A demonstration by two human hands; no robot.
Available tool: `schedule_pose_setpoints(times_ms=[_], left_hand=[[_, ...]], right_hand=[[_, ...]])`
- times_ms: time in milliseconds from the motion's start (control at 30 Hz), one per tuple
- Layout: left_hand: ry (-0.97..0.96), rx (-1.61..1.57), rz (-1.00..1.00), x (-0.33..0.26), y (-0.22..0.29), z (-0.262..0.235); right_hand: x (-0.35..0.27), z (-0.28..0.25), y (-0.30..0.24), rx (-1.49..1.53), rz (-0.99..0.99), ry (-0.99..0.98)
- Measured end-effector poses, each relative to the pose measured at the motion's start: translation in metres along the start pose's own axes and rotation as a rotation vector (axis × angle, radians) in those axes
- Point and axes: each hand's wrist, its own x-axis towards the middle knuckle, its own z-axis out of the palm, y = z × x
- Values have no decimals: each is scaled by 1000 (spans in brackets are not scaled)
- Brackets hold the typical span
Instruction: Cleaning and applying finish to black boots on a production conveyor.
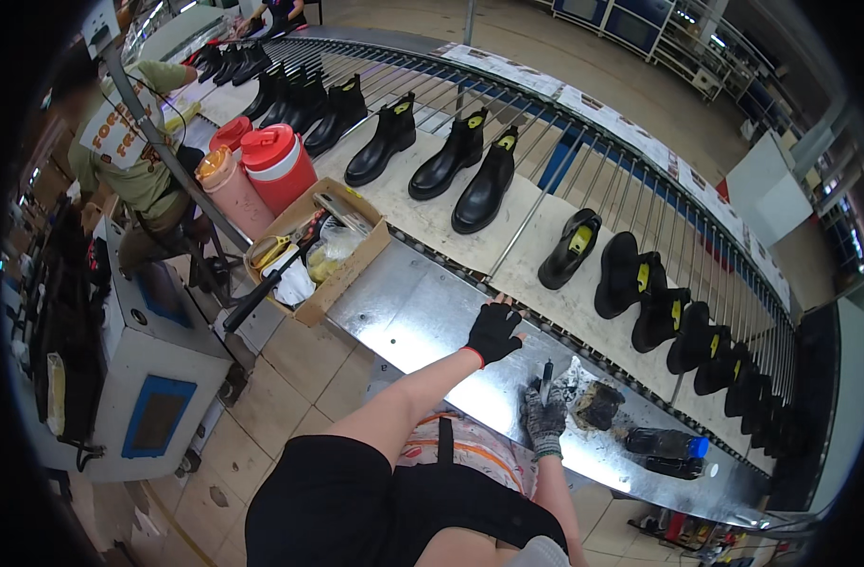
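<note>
My left hand, in a black fingerless glove, rests flat on the shiny metal bench at the edge of the conveyor, holding nothing. My right hand, in a grey knit glove, grips a dark pen-like tool upright on the bench. Just right of it lies a dirty dark block. Black ankle boots with yellow tags stand on the conveyor's boards beyond my hands. Several more boots lie tipped to the right.
A cardboard box of tools and rags sits on the bench's left end, with a red jug and a tan jug behind it. Dark bottles lie at right. Another person works at left beside a grey machine.
</note>
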Motion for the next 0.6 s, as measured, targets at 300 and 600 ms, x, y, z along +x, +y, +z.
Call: schedule_pose_setpoints(times_ms=[300,600], left_hand=[[-40,-27,-27,1,5,-8],[14,-58,-4,1,2,-3]], right_hand=[[1,12,16,18,126,-59],[1,13,14,-68,18,20]])
